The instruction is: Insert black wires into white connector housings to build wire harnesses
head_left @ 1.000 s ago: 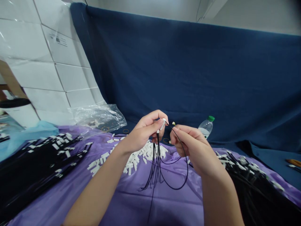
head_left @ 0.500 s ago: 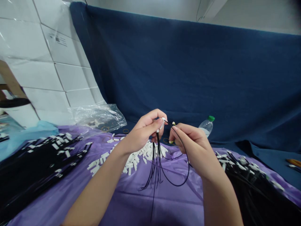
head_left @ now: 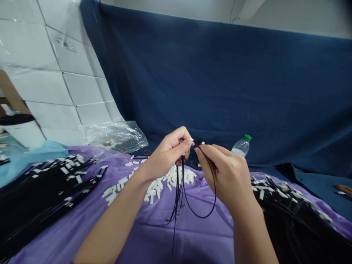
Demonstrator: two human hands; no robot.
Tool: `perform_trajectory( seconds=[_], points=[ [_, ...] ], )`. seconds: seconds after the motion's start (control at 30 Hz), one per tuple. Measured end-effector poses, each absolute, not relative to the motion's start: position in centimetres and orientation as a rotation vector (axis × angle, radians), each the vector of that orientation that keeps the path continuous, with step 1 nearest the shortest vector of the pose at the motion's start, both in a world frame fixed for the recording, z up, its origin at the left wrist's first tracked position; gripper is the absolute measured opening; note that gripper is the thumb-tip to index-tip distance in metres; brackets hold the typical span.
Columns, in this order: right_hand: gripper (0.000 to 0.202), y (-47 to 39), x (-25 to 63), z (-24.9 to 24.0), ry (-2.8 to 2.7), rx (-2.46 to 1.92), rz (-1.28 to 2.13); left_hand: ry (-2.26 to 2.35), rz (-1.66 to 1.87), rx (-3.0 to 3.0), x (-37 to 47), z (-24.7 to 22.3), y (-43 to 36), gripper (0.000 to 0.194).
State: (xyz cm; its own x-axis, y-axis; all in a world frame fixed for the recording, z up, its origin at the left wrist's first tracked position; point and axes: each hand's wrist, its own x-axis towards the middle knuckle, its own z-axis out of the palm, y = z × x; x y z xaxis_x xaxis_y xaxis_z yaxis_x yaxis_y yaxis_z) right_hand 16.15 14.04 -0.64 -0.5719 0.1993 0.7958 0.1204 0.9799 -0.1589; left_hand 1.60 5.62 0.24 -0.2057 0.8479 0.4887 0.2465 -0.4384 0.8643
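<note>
Black cord looped between two pinching hands, mid-scene above purple cloth (head_left: pixel 203 242).
Left hand (head_left: pixel 170 152) pinches a small white tag (head_left: pixel 191 139), mostly hidden, with thin black strands (head_left: pixel 177 176) hanging below; right hand (head_left: pixel 229 172) grips the looped cord (head_left: pixel 203 217) just right of it. Cord looks light, bendy, slightly springy; probably best held close to the tip. Tag seems light, maybe slick; pinch its flat sides. Loose white tags (head_left: pixel 178 178) lie beyond.

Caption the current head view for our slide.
Left hand and right hand hold black cords above white pieces on purple sheet.
</note>
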Motion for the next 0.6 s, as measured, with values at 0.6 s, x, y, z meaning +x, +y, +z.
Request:
perform_trajectory(
  seconds=[0.6],
  points=[
    [0.025,14.15,16.29,-0.62,-2.104,-0.261,-0.141,1.208,1.586,1.564,1.39,0.19,5.67,0.019]
  ],
)
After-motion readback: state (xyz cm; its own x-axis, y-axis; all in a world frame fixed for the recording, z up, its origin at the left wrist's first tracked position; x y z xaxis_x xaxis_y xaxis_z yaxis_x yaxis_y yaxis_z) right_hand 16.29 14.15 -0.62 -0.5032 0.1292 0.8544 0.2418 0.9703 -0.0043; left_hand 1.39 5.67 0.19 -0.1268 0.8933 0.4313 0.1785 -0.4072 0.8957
